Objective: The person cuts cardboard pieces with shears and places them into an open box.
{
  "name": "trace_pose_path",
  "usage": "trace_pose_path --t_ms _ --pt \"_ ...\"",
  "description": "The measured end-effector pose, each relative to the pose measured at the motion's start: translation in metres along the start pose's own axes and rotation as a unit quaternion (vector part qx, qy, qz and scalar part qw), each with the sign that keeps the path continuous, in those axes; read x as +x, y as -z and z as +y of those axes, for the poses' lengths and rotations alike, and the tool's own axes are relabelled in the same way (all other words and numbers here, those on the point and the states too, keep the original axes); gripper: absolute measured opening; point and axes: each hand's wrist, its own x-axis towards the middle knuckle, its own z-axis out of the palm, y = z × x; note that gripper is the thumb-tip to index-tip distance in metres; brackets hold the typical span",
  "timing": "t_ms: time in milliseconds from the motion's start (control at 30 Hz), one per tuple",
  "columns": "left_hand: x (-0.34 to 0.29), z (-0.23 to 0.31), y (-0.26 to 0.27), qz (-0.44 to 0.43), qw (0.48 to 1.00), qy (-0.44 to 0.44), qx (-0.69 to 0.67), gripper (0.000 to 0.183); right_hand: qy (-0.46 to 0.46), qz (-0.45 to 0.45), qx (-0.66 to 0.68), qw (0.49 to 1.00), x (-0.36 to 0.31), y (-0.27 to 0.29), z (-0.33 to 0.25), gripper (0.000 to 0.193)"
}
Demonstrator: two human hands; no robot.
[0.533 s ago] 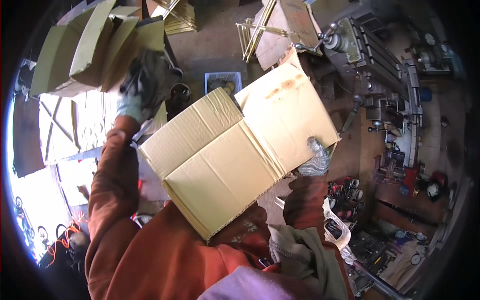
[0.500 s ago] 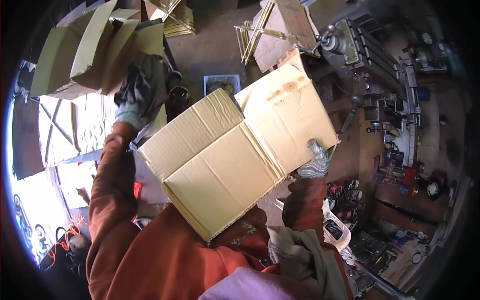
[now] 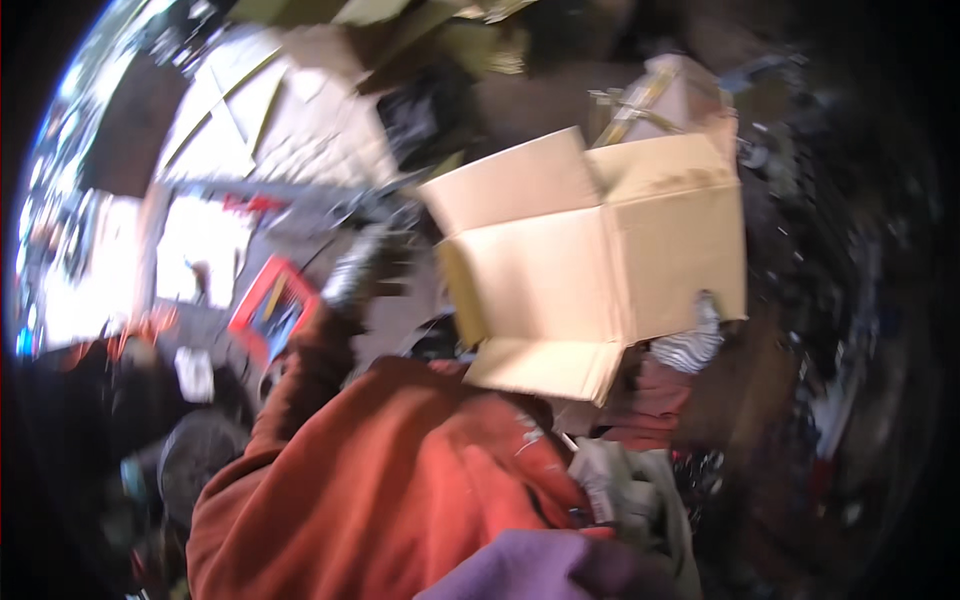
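Note:
My right hand [image 3: 690, 340], in a grey striped knit glove, grips the lower edge of a flap on an open brown cardboard box [image 3: 540, 275]. The thumb lies over the flap; the other fingers are behind it. The box is tilted in front of my body with its flaps spread. To its left, my gloved left hand [image 3: 372, 265] is apart from it and blurred, the fingers seemingly stretched out with nothing visible in them. A red tray [image 3: 270, 305] with small tools sits beside my left wrist.
Other cardboard pieces [image 3: 420, 35] and a dark crumpled bundle [image 3: 415, 115] are at the top. A second carton [image 3: 690, 95] with yellowish rods stands beyond the box. Blurred machinery [image 3: 790, 190] lines the right. A bright window-like area [image 3: 290, 110] is at upper left.
My left hand has drawn back toward me from the dark bundle and cardboard at upper left. The box has tilted, showing more of its inside. The view has swung left, bringing the red tray into sight.

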Motion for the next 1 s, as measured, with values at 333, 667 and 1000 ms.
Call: trace_pose_path --t_ms 333,667,1000 --pt "-0.031 -0.022 -0.046 0.044 0.998 0.004 0.038 0.078 -0.035 0.002 -0.097 0.995 -0.022 -0.070 0.049 0.050" --pt "-0.013 0.034 0.047 -0.066 0.987 -0.045 -0.138 0.024 0.201 0.031 -0.129 0.971 -0.032 -0.086 0.081 0.041" --pt "-0.117 0.175 0.182 -0.010 0.926 -0.376 0.004 0.018 0.416 0.026 -0.300 0.858 -0.104 -0.218 0.175 0.035"
